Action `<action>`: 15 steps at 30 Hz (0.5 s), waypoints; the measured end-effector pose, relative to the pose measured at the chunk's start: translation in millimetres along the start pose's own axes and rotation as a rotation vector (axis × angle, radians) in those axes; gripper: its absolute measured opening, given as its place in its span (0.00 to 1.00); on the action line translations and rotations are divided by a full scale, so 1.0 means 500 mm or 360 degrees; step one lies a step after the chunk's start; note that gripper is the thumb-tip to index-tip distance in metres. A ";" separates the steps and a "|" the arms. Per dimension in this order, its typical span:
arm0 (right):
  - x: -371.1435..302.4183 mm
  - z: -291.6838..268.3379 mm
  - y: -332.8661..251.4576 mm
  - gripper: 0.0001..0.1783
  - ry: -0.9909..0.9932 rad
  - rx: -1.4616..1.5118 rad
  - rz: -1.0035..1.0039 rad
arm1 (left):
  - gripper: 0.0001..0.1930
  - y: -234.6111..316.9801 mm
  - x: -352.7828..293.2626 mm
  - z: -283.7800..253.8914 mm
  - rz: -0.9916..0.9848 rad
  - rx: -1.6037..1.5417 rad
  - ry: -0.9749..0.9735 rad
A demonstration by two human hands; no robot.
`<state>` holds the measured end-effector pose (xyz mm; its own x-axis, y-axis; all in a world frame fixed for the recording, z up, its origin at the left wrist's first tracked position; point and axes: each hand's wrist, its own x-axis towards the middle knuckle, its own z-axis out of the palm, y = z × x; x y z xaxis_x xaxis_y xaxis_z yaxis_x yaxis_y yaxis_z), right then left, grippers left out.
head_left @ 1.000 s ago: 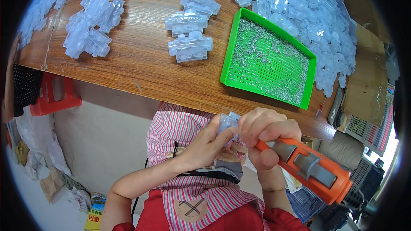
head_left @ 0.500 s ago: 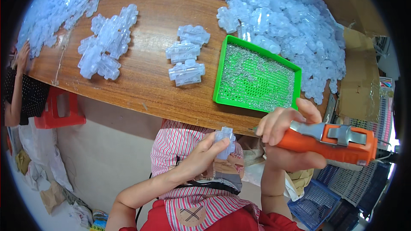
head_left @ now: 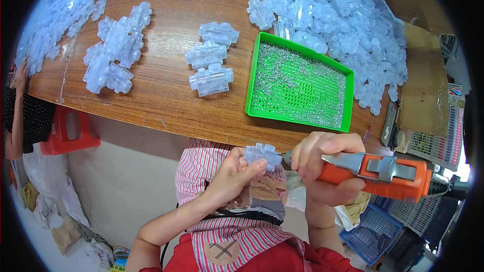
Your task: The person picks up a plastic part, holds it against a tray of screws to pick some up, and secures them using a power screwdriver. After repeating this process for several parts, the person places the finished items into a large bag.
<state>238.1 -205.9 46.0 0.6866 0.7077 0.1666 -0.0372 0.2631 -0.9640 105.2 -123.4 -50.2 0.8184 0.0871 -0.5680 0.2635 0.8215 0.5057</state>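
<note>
My left hand [head_left: 228, 177] is closed on a clear plastic housing [head_left: 262, 155] in front of the table edge, with the thumb pressed on its near side. An orange electric screwdriver [head_left: 392, 181] with a silver lever lies in my right hand [head_left: 327, 158], fingers wrapped around its front part. Its nose points left at the housing's right end and appears to meet it; the exact contact is too small to make out. Just beyond my right hand sits a green tray [head_left: 297, 125] holding many small silver screws [head_left: 272, 75].
Three similar housings [head_left: 212, 79] stand in a column left of the tray. A cluster of them [head_left: 117, 53] lies farther left, and large heaps [head_left: 322, 15] cover the back. At far left shows another person's hand [head_left: 21, 74]. Blue baskets [head_left: 372, 234] stand low right.
The housing in my left hand has turned sideways and risen slightly. My right hand has brought the screwdriver left and a little down, closing the gap to the housing.
</note>
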 end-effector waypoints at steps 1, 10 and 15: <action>-0.001 0.001 0.003 0.36 -0.0026 0.0048 0.0016 | 0.17 -0.004 0.002 0.002 0.0022 -0.0020 0.0023; -0.004 0.001 0.046 0.35 -0.0100 -0.0104 -0.0034 | 0.18 -0.028 0.010 0.009 0.0231 -0.0093 0.0054; -0.014 0.001 0.062 0.36 -0.0092 -0.0149 -0.0053 | 0.18 -0.025 0.009 0.012 0.0269 -0.0078 0.0057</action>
<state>231.9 -202.5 14.7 0.6432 0.7370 0.2078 0.0545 0.2267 -0.9724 108.8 -136.5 -55.2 0.8299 0.2455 -0.5010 0.0982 0.8197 0.5643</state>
